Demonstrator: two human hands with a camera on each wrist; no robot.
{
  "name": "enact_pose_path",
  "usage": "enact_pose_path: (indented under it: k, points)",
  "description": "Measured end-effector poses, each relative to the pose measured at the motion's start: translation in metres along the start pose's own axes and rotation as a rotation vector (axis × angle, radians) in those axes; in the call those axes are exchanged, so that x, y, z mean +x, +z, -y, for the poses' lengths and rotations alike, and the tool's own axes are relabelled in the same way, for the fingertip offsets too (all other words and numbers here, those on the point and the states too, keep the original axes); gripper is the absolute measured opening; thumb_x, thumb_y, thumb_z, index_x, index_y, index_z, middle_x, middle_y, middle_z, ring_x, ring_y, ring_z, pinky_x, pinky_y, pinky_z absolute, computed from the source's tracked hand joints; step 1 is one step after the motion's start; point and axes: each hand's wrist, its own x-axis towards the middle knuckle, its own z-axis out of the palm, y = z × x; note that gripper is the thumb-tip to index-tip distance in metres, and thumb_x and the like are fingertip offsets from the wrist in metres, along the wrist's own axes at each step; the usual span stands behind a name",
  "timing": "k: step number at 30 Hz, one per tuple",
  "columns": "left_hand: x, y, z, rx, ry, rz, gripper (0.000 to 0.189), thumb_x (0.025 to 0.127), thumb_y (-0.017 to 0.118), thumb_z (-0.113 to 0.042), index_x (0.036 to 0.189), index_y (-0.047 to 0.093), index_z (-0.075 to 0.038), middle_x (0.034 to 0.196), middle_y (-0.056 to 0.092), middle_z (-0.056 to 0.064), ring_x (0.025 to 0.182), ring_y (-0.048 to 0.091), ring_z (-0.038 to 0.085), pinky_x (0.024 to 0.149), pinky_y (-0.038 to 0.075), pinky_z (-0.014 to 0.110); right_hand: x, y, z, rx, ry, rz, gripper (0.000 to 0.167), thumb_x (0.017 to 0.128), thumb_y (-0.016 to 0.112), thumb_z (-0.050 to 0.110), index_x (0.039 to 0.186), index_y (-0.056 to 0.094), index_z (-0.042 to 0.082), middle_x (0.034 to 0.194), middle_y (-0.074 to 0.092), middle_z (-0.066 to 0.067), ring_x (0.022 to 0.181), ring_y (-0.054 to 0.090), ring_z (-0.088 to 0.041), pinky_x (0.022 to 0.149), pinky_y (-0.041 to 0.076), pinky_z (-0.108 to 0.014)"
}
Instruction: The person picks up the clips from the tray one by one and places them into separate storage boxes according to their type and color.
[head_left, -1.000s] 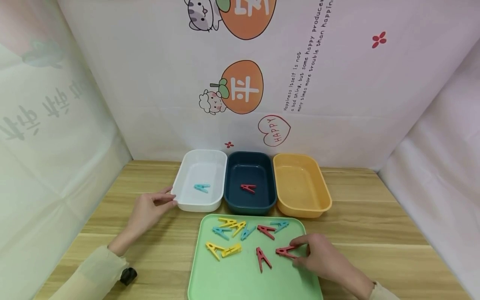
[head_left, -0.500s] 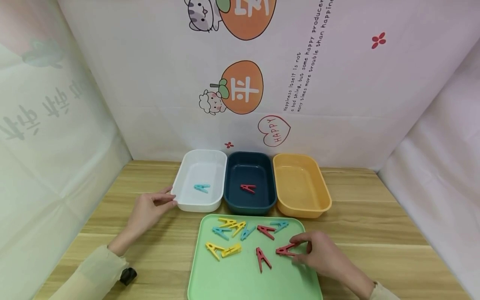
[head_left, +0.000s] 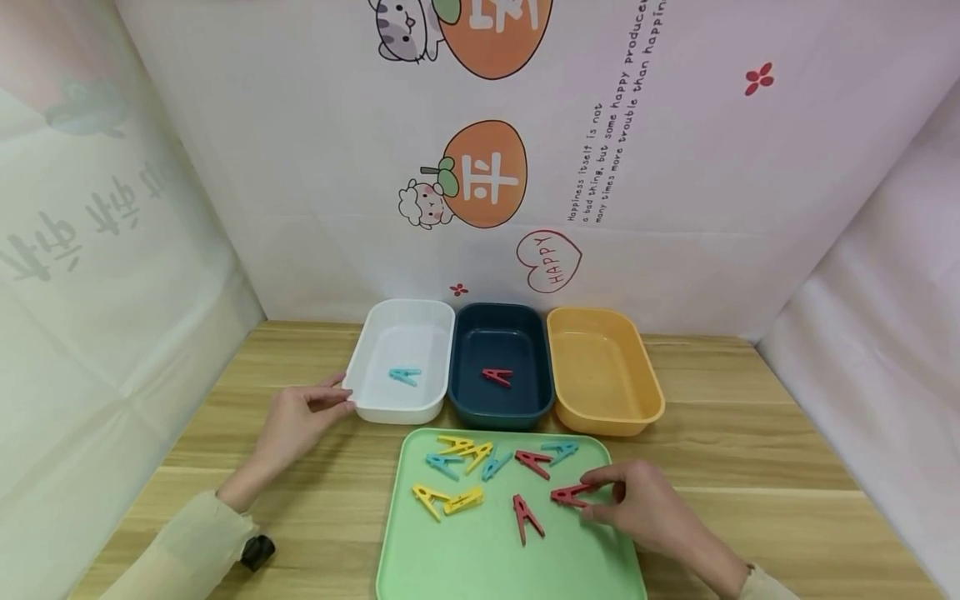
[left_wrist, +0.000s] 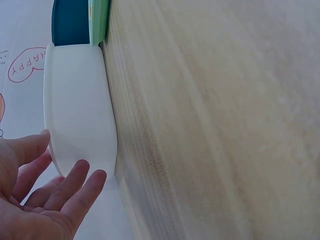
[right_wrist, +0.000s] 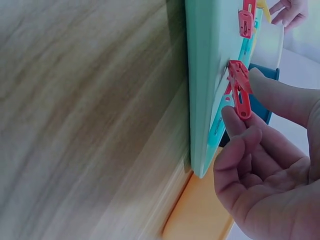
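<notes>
My right hand (head_left: 641, 508) pinches a red clothespin (head_left: 568, 496) between thumb and fingers, over the right part of the green tray (head_left: 457, 567). In the right wrist view the thumb lies on one side of this clothespin (right_wrist: 241, 92) and a fingertip on the other. My left hand (head_left: 296, 421) touches the near left corner of the white bin (head_left: 401, 412), its fingers loosely extended along the outer wall. Another red clothespin (head_left: 525, 518) lies just left of the held one. A light blue clothespin (head_left: 405, 376) lies inside the white bin.
A dark blue bin (head_left: 501, 412) holding a red clothespin (head_left: 497, 377) stands beside the white one, with an orange bin (head_left: 607, 421) to its right. Several yellow, blue and red clothespins (head_left: 463, 500) lie on the tray. A printed cloth (head_left: 330, 208) hangs behind the wooden table (head_left: 750, 433).
The right hand and its red clothespin have shifted very slightly, still over the same spot of the tray. The left hand stays at the white bin.
</notes>
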Motion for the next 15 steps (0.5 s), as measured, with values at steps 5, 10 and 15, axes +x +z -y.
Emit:
enact_pose_path:
  k: [5, 10, 15]
  points:
    - [-0.0004, 0.0001, 0.0001, -0.006, 0.001, -0.001, 0.019, 0.092, 0.084, -0.008, 0.106, 0.081, 0.004, 0.134, 0.068, 0.020, 0.115, 0.071, 0.037, 0.079, 0.053, 0.012, 0.0001, 0.0014, -0.0009, 0.013, 0.016, -0.018, 0.028, 0.078, 0.095, 0.018, 0.104, 0.084, 0.015, 0.064, 0.053, 0.005, 0.058, 0.046, -0.010, 0.051, 0.035, -0.025]
    - [-0.0004, -0.0001, -0.0001, -0.005, 0.001, -0.001, 0.018, 0.092, 0.084, -0.007, 0.106, 0.081, 0.004, 0.133, 0.068, 0.020, 0.115, 0.071, 0.037, 0.079, 0.053, 0.012, 0.0009, 0.0034, -0.0008, 0.028, 0.044, -0.054, 0.030, 0.077, 0.096, 0.018, 0.104, 0.084, 0.015, 0.063, 0.051, 0.005, 0.058, 0.045, -0.011, 0.051, 0.033, -0.024]
    - [0.0005, -0.0002, -0.0007, 0.010, -0.001, -0.002, 0.019, 0.092, 0.083, -0.006, 0.107, 0.080, 0.004, 0.133, 0.068, 0.021, 0.116, 0.070, 0.038, 0.079, 0.052, 0.011, 0.0019, 0.0047, 0.0011, 0.057, 0.085, -0.100, 0.032, 0.076, 0.096, 0.014, 0.105, 0.084, 0.014, 0.063, 0.052, 0.004, 0.058, 0.047, -0.011, 0.051, 0.033, -0.024]
